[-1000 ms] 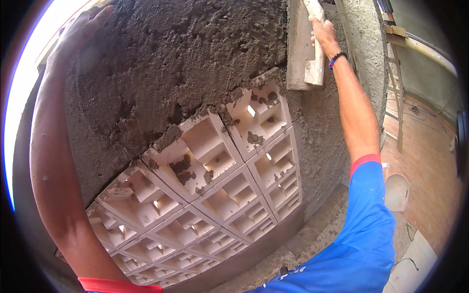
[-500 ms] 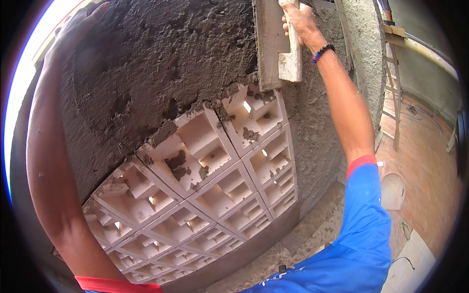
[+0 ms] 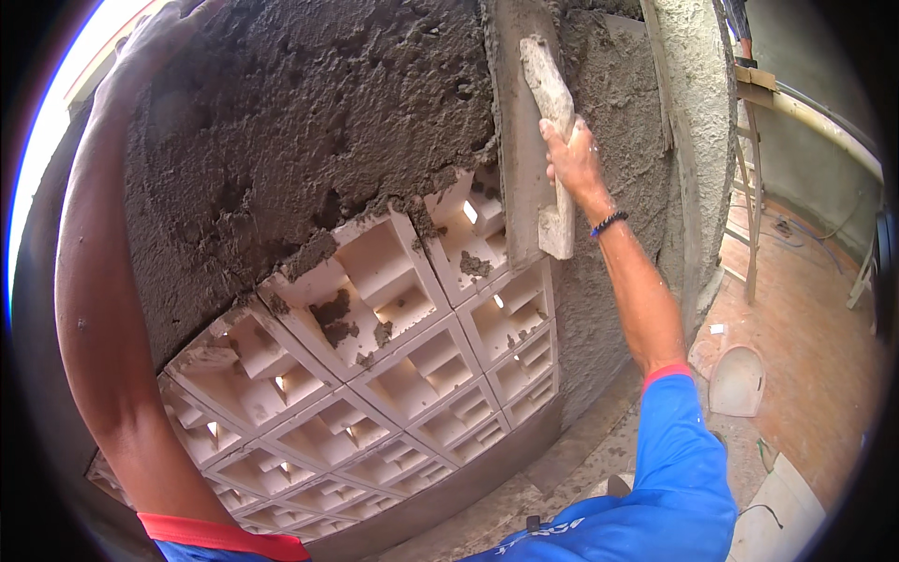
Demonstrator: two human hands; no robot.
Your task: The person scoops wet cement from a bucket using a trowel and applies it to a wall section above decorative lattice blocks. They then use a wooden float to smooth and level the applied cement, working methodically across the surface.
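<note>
Landmark: block grille [image 3: 449, 314], pale hollow blocks set in rows within the wall.
Float [image 3: 521, 178]: long board standing near-upright, slightly tilted; its lower end overlaps the grille's upper right corner, the rest extends above.
Right hand [image 3: 576, 167]: clenched around the float's pale handle [image 3: 546, 82], just above and right of the grille's upper right corner.
Left hand [image 3: 169, 30]: above and left of the grille, at the wall's edge; whether grasping or merely resting, cannot tell.
Mortar coat [image 3: 309, 122]: rough, pitted, directly above the grille.
Mortar clumps [image 3: 330, 307]: stuck on the grille's upper blocks.
Ladder [image 3: 755, 211]: right of the grille, well apart.
</note>
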